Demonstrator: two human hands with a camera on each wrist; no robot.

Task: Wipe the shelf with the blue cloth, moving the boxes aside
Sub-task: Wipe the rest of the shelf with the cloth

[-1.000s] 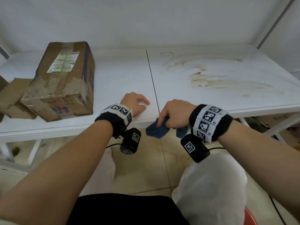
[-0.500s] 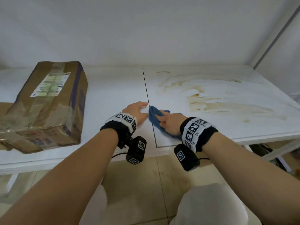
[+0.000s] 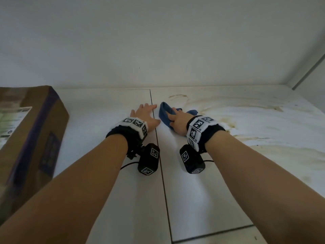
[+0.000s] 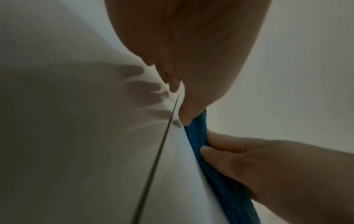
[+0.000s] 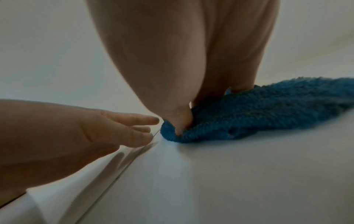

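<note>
We pressed the blue cloth (image 3: 166,114) onto the white shelf (image 3: 202,191) beside its seam.
Our right hand (image 3: 177,123), fingers straight, pinned the crumpled cloth; left hand (image 3: 146,115) lay flat, fingers apart; cardboard box (image 3: 29,138) stood well apart, leftward.

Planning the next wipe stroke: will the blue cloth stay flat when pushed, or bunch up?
Likely bunches: the blue cloth is soft terry, already folded and rumpled under the right hand. Probably light and floppy, so it should slide easily on the smooth shelf.
</note>
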